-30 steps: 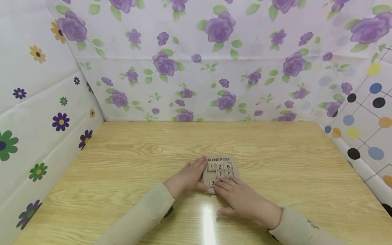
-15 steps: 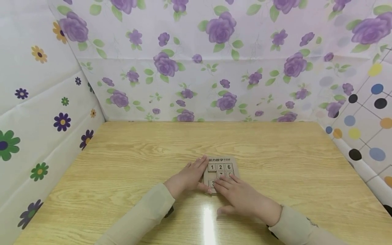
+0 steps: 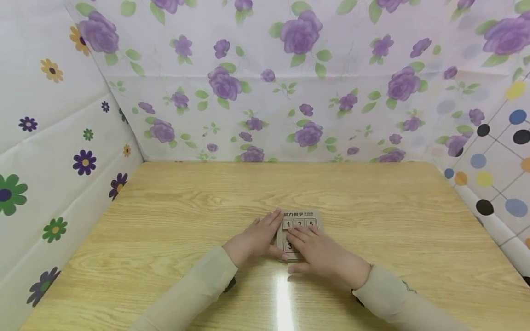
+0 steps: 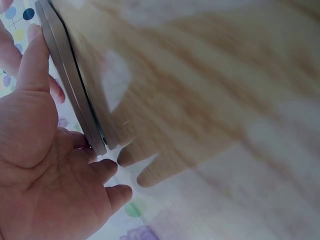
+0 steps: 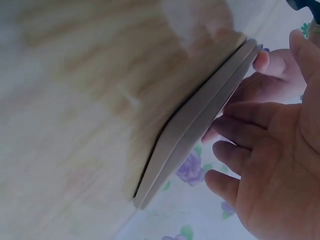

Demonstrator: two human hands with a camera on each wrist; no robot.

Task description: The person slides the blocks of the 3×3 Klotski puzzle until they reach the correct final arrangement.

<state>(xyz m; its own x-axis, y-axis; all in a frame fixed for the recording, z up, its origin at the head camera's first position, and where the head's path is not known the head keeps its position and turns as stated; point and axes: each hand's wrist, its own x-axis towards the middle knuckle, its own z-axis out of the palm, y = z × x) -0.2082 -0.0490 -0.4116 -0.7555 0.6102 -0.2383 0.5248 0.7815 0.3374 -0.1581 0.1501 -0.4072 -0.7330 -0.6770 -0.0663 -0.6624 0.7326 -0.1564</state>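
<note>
A beige sliding number puzzle (image 3: 301,214) lies flat on the table, seen edge-on in both wrist views. Tiles 1, 2 and 6 show in its top row and a 3 lower left; a gap shows under the 1. My left hand (image 3: 256,238) lies along the puzzle's left side, fingers straight near its upper corner and thumb at the lower left. Over the tiles, my right hand (image 3: 320,253) spreads with fingers extended, fingertips right at the tiles under the top row. It hides most of the middle and lower right tiles. The right thumb points left below the puzzle.
The wood-grain table (image 3: 198,197) reaches back to a wall covering (image 3: 256,101) with purple flowers. Patterned sheets stand along the left and right sides. A bright reflection lies on the tabletop in front of the puzzle.
My right hand has slid forward and slightly left over the puzzle, now covering the 7 and 5 tiles. The left hand stays in place at the puzzle's left side.
</note>
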